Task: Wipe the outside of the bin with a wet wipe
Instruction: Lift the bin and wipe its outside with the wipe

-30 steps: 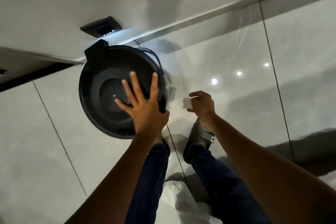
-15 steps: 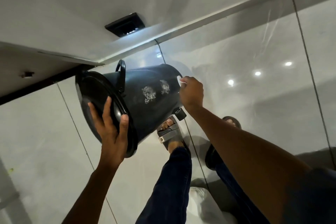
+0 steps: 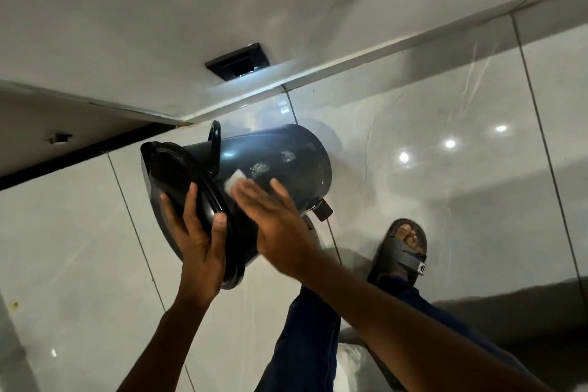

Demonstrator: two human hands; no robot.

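Observation:
A dark round pedal bin (image 3: 280, 156) is held off the floor, tipped on its side with the lid end toward me and the base pointing away to the right. My left hand (image 3: 199, 237) grips the lid rim from below. My right hand (image 3: 270, 216) lies flat on the bin's side wall, pressing a white wet wipe (image 3: 234, 183) against it near the carry handle (image 3: 215, 149). Only a corner of the wipe shows past my fingertips. Two pale foamy smears (image 3: 273, 162) sit on the wall beyond the wipe. The foot pedal (image 3: 323, 210) sticks out at the base.
Glossy white floor tiles (image 3: 445, 105) spread all around, reflecting ceiling lights. My right foot in a dark sandal (image 3: 402, 251) stands just right of the bin. A black floor vent (image 3: 237, 60) sits by the wall, and a dark skirting strip (image 3: 63, 159) runs at left.
The bin went from standing upright to being lifted and tipped on its side. My right hand with the wipe slid from the base end along the wall toward the lid.

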